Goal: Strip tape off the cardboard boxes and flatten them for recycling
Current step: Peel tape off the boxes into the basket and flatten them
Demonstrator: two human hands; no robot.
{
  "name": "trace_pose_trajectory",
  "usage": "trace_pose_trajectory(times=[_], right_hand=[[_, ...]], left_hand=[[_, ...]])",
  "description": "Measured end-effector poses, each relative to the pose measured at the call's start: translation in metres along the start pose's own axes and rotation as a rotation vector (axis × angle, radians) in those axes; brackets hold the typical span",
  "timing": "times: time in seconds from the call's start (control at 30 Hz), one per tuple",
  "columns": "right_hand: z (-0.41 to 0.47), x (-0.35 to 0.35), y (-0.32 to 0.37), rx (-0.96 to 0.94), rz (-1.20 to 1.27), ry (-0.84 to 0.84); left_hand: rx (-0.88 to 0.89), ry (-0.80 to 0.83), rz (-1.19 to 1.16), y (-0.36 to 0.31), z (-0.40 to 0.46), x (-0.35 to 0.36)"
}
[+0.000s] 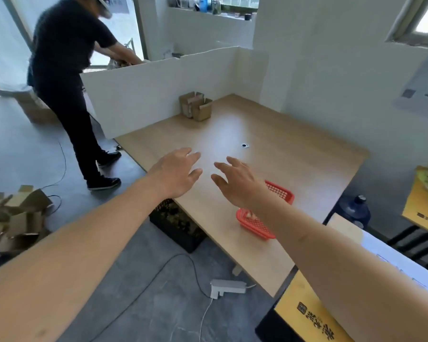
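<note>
Reaching forward over the surface (269,154), both hands hang with fingers spread and holding nothing. The boxes (196,105) stand well beyond them at the far edge, against the white partition (139,95), slightly left of the line between the hands. The left hand (177,172) looks marginally nearer than the right hand (235,182). They are two small brown cartons, side by side, flaps open upward.

Two open brown cardboard boxes (196,105) stand upright, touching.

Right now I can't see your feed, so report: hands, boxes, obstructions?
Left hand and right hand open, empty, over the table. Cardboard boxes upright at far edge, untouched. Path clear; red basket sits nearside.
</note>
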State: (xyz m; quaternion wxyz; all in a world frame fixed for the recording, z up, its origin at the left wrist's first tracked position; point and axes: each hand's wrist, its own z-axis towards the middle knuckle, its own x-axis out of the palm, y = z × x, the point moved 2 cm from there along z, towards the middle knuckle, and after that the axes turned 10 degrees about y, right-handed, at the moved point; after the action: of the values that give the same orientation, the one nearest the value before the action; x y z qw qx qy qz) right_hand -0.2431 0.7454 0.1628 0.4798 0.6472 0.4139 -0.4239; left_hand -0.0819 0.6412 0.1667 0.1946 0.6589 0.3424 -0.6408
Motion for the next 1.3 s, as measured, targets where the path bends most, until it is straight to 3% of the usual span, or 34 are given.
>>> trace_pose_trajectory(times=[0.27, 0.47, 0.7, 1.3], right_hand=[[0.156, 0.018, 0.056, 0.028, 0.0, 0.07], [0.321, 0.026, 0.064, 0.062, 0.052, 0.059], [0.472, 0.038, 0.069, 0.162, 0.112, 0.165], [0.74, 0.039, 0.089, 0.542, 0.307, 0.092]], left_hand=[[0.002, 0.062, -0.013, 0.141, 0.09, -0.01], [0.025, 0.096, -0.001, 0.238, 0.225, -0.003], [0.065, 0.189, -0.001, 0.336, 0.353, -0.013], [0.35, 0.399, 0.054, 0.508, 0.611, -0.015]])
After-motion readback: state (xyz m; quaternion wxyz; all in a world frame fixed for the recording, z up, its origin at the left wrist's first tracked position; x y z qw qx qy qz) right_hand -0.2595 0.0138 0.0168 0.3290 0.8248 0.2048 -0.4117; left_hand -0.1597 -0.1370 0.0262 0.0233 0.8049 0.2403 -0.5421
